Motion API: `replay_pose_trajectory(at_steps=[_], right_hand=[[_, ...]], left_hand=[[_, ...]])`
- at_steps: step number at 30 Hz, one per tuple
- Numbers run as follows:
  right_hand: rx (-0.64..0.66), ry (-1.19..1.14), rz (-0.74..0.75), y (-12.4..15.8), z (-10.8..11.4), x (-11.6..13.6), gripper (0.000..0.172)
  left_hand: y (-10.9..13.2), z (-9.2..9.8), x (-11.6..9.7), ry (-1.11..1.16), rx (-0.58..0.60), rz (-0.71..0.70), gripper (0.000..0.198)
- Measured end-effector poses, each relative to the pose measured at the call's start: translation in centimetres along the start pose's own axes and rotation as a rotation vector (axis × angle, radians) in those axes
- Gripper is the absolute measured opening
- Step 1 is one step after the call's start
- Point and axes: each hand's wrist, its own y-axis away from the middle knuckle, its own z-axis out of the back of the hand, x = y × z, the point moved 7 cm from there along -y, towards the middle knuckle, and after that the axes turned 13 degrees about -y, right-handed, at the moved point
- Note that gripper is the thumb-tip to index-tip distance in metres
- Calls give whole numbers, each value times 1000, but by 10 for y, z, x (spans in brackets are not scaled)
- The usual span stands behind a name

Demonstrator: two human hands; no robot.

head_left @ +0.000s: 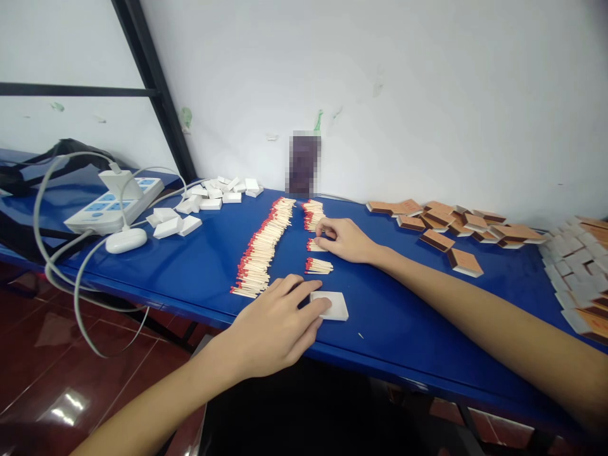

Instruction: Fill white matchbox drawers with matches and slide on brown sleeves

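My left hand (280, 323) lies at the table's front edge with its fingers on a small white matchbox tray (339, 306), the index fingertip on the tray and the thumb by its near side. My right hand (346, 239) reaches in from the right, thumb and index finger pinched together at a small pile of matches (319, 246). Another small pile of matches (319, 266) lies just in front of it, and a further heap (313, 212) sits behind. To the left runs a long row of red-tipped matches (259, 250).
Several white trays (209, 199) lie at the back left, near a power strip (114, 206) with looping white cables. Orange-brown matchbox sleeves (437, 237) are scattered at the back right. Stacked matchboxes (579, 272) stand at the right end. A dark pixelated object (303, 164) leans on the wall.
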Motion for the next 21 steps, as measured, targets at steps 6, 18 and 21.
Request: replay_pose_trajectory(at_steps=[6,18,21], right_hand=[[2,0,-2,-1,0,0,7],[7,-37,25,0,-1,-3,9],[23,-68,56,1,-1,0,12]], left_hand=[[1,1,0,-2,-15,-3,25],[2,1,-1,0,-8,1,25],[2,1,-1,-2,-8,1,25]])
